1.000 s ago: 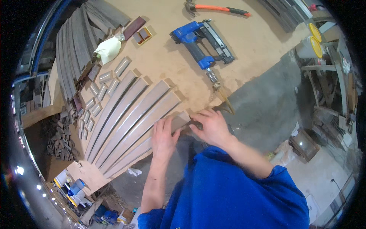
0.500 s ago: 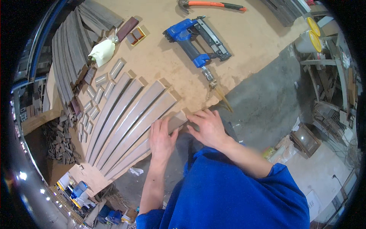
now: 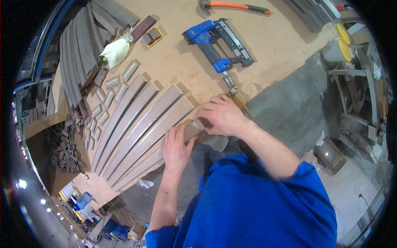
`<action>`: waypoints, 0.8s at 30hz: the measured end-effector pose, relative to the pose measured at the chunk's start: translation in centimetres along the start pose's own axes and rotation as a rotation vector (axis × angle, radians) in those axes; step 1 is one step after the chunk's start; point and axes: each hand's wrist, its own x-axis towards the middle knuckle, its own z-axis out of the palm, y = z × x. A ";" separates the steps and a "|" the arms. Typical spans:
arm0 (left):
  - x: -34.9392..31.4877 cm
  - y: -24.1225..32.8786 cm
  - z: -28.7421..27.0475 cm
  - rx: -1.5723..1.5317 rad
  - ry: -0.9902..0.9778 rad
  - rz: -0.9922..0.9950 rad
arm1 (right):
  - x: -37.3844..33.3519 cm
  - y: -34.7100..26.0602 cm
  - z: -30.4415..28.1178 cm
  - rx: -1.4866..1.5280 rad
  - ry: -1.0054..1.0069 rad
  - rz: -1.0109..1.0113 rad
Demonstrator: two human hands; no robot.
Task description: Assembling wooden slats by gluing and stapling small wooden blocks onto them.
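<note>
Both hands [image 3: 200, 132] press the nearest strip [image 3: 144, 163] (lying lower-left to upper-right).

A single head-worn fisheye view looks steeply down, close over the workbench [image 3: 264, 49], its straight edges bowed at the rim.

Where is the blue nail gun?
In the head view, the blue nail gun lies on the tan workbench, upper middle, just below the orange-handled hammer.

bright even overhead light, soft shadows, strong fisheye bending, dark rim
</note>
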 end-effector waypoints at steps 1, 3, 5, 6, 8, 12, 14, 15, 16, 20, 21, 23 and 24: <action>0.0 0.0 0.0 0.000 0.002 -0.003 | 0.0 0.0 -0.1 0.001 -0.002 0.001; 0.0 -0.1 0.0 0.005 0.003 -0.002 | 0.1 -0.1 -0.2 0.002 -0.003 -0.002; -0.2 -0.1 -0.1 0.007 0.010 0.001 | 0.2 -0.2 -0.3 0.000 -0.027 0.001; -0.1 -0.1 0.0 -0.001 0.013 0.010 | 0.1 -0.1 -0.4 -0.003 -0.025 0.004; 0.1 0.0 0.1 -0.002 0.012 0.022 | -0.1 -0.1 -0.5 0.001 -0.019 0.007; -0.1 -0.6 0.3 0.003 0.016 0.031 | -1.5 -0.9 0.0 0.004 0.053 0.026; 0.0 -0.5 0.1 0.016 0.012 0.030 | -3.3 -2.1 0.4 0.090 0.120 0.174; 0.0 -0.3 0.1 0.028 0.011 0.027 | -4.0 -2.8 0.8 0.091 0.121 0.176; 0.0 -0.2 0.2 0.025 0.007 0.033 | -4.8 -3.5 1.5 0.260 0.158 0.271; 0.2 -0.3 0.2 0.025 0.002 0.058 | -5.8 -5.3 3.2 0.588 0.186 0.419; 0.2 -0.3 0.1 0.028 0.000 0.059 | -5.9 -5.7 3.2 0.694 0.135 0.480; 0.0 -0.5 0.1 0.036 -0.016 0.045 | -6.1 -5.5 3.9 0.710 0.152 0.462; 0.0 -0.5 0.2 0.038 -0.029 0.026 | -6.2 -5.2 4.2 0.706 0.178 0.414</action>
